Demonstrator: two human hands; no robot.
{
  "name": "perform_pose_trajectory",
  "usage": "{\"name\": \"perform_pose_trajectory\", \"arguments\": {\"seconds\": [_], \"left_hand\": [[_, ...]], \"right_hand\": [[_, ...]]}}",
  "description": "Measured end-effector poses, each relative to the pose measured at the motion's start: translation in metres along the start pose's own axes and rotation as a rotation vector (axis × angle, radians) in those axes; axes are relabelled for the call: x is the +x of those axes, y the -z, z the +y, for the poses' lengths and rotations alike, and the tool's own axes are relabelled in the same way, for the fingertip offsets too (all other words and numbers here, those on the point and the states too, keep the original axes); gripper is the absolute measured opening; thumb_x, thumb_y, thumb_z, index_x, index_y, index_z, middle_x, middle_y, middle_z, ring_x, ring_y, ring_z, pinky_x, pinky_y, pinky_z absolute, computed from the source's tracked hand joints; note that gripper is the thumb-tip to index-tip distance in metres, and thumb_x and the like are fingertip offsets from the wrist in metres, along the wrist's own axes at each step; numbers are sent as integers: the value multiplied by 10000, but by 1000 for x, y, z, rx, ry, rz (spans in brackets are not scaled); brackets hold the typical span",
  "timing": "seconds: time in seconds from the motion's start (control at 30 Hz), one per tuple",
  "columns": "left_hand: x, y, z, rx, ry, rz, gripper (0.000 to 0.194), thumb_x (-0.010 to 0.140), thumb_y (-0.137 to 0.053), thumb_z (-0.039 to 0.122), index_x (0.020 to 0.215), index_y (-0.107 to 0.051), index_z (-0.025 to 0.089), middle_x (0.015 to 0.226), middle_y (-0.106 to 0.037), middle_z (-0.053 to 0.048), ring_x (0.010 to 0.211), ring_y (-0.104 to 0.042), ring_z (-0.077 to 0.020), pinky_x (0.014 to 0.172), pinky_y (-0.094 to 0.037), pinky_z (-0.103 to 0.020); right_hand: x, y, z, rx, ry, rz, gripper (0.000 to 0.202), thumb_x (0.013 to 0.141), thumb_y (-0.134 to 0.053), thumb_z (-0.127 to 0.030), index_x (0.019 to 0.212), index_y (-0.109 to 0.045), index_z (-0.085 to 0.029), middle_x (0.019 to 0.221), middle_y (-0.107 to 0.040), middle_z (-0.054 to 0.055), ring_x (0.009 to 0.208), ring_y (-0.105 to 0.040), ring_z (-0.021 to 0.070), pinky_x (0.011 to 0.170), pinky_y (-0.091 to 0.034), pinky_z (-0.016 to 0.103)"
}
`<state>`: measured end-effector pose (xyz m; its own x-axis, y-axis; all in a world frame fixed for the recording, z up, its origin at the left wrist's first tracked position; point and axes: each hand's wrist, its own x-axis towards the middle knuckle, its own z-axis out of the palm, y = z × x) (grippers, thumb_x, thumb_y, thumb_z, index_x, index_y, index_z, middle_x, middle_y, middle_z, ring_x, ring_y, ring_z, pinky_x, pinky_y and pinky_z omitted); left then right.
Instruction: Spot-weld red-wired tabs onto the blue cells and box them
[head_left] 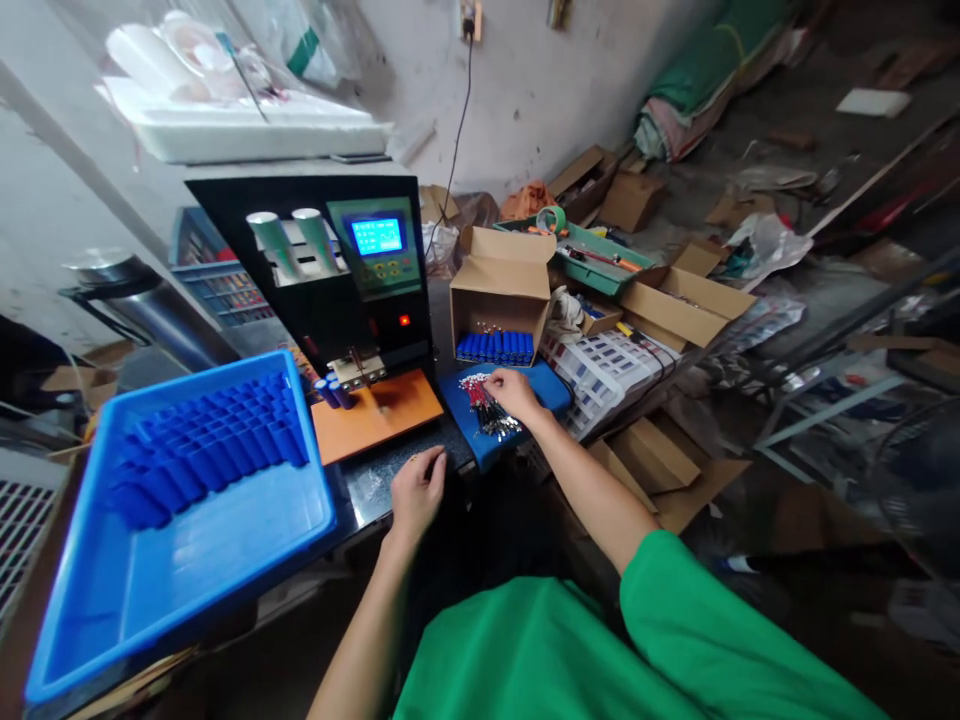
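My left hand (418,490) is at the front edge of the dark worktop, fingers curled in and thumb along them; nothing shows in it. My right hand (512,393) pinches at the white-tipped end of a pile of short red and black wire leads (489,412). The leads lie on a blue pad (551,385). Left of them stands a black spot welding machine (382,340) with a lit blue screen (378,236). Blue cylindrical battery cells (336,390) sit by its electrodes, above an orange board (397,415).
A blue tray (202,560) at the left holds many blue cylindrical cells (217,455). Behind the pad, an open cardboard box (499,280) contains blue cells with leads. A white plastic basket (600,375) is to the right. A steel flask (150,305) stands behind the tray.
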<state>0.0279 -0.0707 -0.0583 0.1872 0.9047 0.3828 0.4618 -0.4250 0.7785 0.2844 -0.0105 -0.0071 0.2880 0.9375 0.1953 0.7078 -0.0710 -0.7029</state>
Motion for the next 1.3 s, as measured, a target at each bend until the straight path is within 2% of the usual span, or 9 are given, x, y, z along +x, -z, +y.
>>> {"name": "perform_pose_trajectory", "arguments": {"seconds": [0.17,0.27,0.33,0.47,0.6,0.77,0.97,1.17,1.3], "left_hand": [[-2,2,-2,-59,32,-20,281,923,-561,429,1008,-743,233,1023,-780,-60,946,-739,-225,839,-590,-350],[-2,4,-3,-77,22,-35,269,921,-565,418,1002,-742,233,1006,-781,-56,940,-738,-224,867,-584,-364],[-2,5,-4,-88,22,-45,267,921,-563,410,1003,-741,230,1000,-781,-56,932,-737,-224,871,-581,-371],[-2,5,-3,-118,42,-60,271,921,-562,410,1013,-740,227,1014,-781,-59,940,-735,-224,869,-581,-368],[-2,6,-3,-138,55,-88,279,921,-565,424,1023,-741,233,1031,-780,-59,946,-733,-225,828,-584,-351],[-1,8,-4,-157,55,-103,288,923,-563,434,1021,-745,234,1043,-780,-57,967,-734,-228,843,-579,-353],[2,10,-4,-172,74,-127,299,917,-568,452,1011,-748,233,1042,-780,-57,957,-738,-234,811,-586,-345],[5,12,-3,-207,92,-107,313,908,-580,466,1018,-747,226,1024,-782,-59,957,-739,-236,847,-591,-361],[3,11,-4,-219,93,-68,324,900,-592,479,1021,-746,221,1044,-778,-67,983,-735,-243,907,-584,-390]], "right_hand": [[1,-15,-31,-311,46,-82,131,901,-616,-271,846,-699,-185,926,-735,106,862,-665,214,750,-457,292],[3,-21,-39,-421,-2,-98,166,912,-636,-322,868,-697,-174,981,-730,160,894,-679,247,761,-464,320],[4,-24,-39,-419,-33,-92,140,901,-642,-295,853,-697,-176,963,-735,163,893,-685,254,757,-464,325],[9,-27,-27,-247,-109,-39,113,841,-627,-231,757,-688,-188,808,-733,84,797,-667,213,712,-451,291],[16,-23,-10,96,-119,48,155,777,-625,-276,665,-666,-177,664,-673,10,690,-609,163,684,-451,263],[21,-7,-5,421,-123,202,171,729,-650,-339,691,-677,-174,636,-631,-15,650,-557,137,624,-449,244],[29,7,-17,742,-128,314,275,717,-693,-443,787,-672,-178,567,-490,-74,493,-409,73,445,-326,198],[35,24,-40,840,-46,453,267,758,-689,-450,768,-611,-195,583,-488,-71,473,-414,55,433,-334,190],[29,28,-57,895,0,437,256,783,-688,-436,760,-593,-199,593,-487,-63,486,-424,57,434,-343,185]]}}
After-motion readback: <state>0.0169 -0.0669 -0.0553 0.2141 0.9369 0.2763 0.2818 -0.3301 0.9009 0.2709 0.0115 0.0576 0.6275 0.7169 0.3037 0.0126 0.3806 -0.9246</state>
